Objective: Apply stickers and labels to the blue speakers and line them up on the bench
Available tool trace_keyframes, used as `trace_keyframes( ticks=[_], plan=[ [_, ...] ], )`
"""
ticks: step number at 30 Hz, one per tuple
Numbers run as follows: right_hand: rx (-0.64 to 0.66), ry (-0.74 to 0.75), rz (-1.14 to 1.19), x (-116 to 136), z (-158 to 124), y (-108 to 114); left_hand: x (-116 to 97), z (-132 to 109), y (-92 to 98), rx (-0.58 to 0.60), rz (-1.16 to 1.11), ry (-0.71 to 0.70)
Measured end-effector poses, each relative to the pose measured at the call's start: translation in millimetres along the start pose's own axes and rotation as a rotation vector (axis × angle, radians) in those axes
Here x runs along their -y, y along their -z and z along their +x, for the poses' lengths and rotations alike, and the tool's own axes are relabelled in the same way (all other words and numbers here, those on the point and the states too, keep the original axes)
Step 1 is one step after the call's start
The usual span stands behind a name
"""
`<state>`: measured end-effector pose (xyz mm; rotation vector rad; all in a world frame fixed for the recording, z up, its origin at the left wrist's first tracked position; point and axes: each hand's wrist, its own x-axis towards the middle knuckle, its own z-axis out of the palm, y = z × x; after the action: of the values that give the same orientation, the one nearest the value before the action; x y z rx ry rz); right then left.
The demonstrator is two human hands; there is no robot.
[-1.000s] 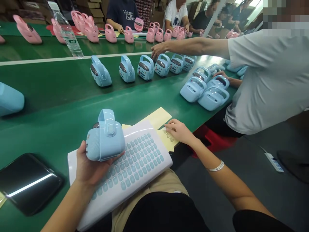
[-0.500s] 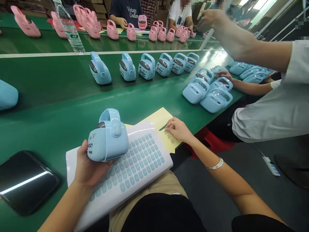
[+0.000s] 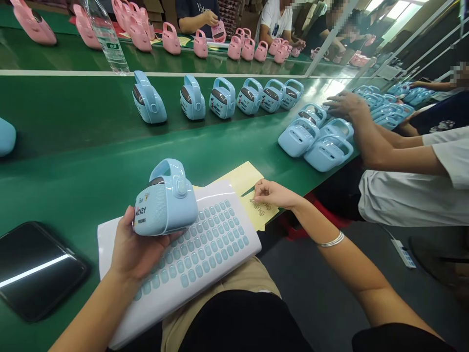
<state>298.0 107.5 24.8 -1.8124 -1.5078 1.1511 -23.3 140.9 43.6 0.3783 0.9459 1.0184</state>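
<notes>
My left hand (image 3: 137, 252) holds a blue speaker (image 3: 166, 203) from below, its handle up and its printed front facing left. Under that hand lies a white sheet (image 3: 220, 193) with rows of pale blue oval stickers (image 3: 205, 239). My right hand (image 3: 273, 193) is over a yellow sheet (image 3: 262, 215) with small dark print, thumb and index finger pinched together; whatever is between the fingertips is too small to make out. Another yellow sheet (image 3: 242, 177) lies behind, partly under the white one.
A row of blue speakers (image 3: 222, 100) stands beyond, with several more piled (image 3: 324, 151) at right near a co-worker's hands (image 3: 348, 105). A black phone (image 3: 40, 271) lies at left. A bottle (image 3: 110, 46) and pink speakers (image 3: 171, 39) are at the back.
The speaker in my left hand has tilted slightly and risen a little. My right hand has shifted slightly right. The co-worker's raised arm has come down to the piled blue speakers.
</notes>
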Motion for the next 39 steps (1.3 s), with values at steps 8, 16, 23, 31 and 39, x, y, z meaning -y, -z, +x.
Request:
trace_keyframes(
  ticks=[8, 16, 23, 31, 39],
  plan=[
    [0.071, 0.083, 0.189, 13, -6, 4, -3, 2, 8.8, 0.034, -0.051, -0.024],
    [0.060, 0.520, 0.080, 95, -15, -46, -1, 2, 8.8, 0.006, 0.036, -0.102],
    [0.007, 0.668, -0.129, 139, -5, -84, -2, 5, 11.5, 0.041, 0.031, -0.057],
    [-0.025, 0.641, -0.167, 144, 5, -93, -1, 3, 11.4, 0.021, 0.040, -0.027],
    [-0.281, 0.793, -0.292, 136, 8, -109, 0, 2, 12.4, 0.069, -0.003, -0.021]
  ],
)
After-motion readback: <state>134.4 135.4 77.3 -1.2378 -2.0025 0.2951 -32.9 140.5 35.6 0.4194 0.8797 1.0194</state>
